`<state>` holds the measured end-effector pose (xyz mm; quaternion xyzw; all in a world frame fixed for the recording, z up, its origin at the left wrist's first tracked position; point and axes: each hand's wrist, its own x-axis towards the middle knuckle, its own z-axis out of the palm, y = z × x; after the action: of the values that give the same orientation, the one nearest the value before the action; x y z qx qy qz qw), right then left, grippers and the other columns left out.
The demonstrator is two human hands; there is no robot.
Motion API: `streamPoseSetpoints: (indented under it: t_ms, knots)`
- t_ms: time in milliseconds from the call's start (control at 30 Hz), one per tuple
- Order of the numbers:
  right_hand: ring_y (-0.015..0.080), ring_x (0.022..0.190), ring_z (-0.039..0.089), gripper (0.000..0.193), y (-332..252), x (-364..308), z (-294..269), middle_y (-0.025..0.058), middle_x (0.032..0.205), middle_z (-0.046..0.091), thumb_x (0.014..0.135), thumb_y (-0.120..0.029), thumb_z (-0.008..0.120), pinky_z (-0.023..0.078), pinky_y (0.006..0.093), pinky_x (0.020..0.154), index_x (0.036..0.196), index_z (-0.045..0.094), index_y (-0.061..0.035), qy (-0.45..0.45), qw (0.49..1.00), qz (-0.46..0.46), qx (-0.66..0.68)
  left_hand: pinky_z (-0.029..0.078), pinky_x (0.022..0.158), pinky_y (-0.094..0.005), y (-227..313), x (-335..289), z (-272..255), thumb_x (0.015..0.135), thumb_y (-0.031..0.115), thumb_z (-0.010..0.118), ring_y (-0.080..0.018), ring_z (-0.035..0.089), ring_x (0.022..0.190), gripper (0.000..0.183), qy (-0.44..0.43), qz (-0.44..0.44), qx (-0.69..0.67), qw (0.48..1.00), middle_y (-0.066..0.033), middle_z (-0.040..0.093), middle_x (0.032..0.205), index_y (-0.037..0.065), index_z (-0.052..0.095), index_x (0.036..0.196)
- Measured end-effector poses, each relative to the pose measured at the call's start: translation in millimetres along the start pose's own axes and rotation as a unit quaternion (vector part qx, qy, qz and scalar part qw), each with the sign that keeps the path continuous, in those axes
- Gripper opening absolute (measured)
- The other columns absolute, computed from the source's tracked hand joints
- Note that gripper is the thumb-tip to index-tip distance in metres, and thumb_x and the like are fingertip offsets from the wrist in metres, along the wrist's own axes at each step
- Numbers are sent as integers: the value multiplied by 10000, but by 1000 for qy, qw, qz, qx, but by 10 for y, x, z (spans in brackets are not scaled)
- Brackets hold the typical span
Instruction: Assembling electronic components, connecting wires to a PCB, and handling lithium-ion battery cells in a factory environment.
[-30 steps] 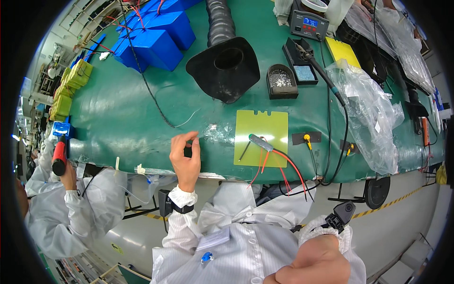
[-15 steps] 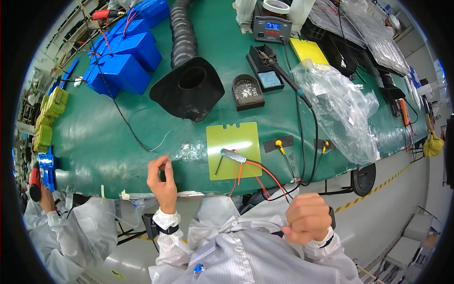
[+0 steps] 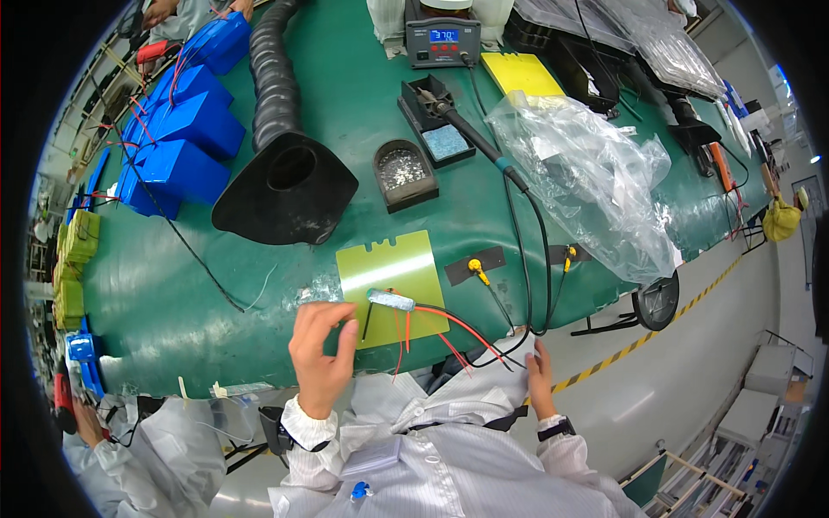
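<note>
A small silver-wrapped piece with a green end [image 3: 390, 300] lies on the yellow-green board [image 3: 420, 269] at the table's near edge. Red and black wires [image 3: 466, 321] run from it over the edge toward my lap. Just left of that board is my left hand [image 3: 321, 356], its fingers bent and the thumb apart, with nothing between them. My right hand [image 3: 541, 380] is beside the table edge at the right, near the black cables, fingers stretched upward. No object shows in it.
A soldering iron [image 3: 475, 134] rests in its stand before the soldering station [image 3: 442, 41]. Left of it are a solder-scrap tray [image 3: 406, 177] and a black fume hood [image 3: 289, 194]. Blue packs [image 3: 173, 177] stand far left; a clear plastic bag [image 3: 587, 181] lies right. Another person's hand [image 3: 86, 420] is at lower left.
My left hand has moved right, up to the board. My right hand has gone from a closed fist to stretched fingers, nearer the table edge. The view has shifted.
</note>
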<state>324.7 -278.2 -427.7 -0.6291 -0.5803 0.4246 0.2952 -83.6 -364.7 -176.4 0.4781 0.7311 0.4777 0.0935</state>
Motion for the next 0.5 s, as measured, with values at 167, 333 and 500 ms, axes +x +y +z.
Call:
streamPoseSetpoints:
  t_ms: [167,333,500]
  knots:
    - [130,1037,590,306,-141,194,-175,79,990,666,1019,-270,592,472,271,858,1119,677,6,-103,987,125,-1,475,849,-391,-6,63,69,786,-44,708,-312,590,961,305,-60,43,71,995,-133,638,1035,8,682,1085]
    - [109,760,592,172,-779,379,-685,15,773,608,1006,-182,589,471,257,705,952,672,-42,21,989,23,147,458,893,-407,8,174,73,768,-19,739,-337,563,1019,369,-85,17,101,991,-136,617,1118,16,671,1128]
    - [106,772,616,152,-2247,166,-618,40,792,625,997,-97,571,479,264,664,1055,675,-3,-97,971,-100,194,447,915,-410,-3,304,105,750,6,768,-337,540,1063,404,-132,8,117,984,-131,598,1165,21,667,1141]
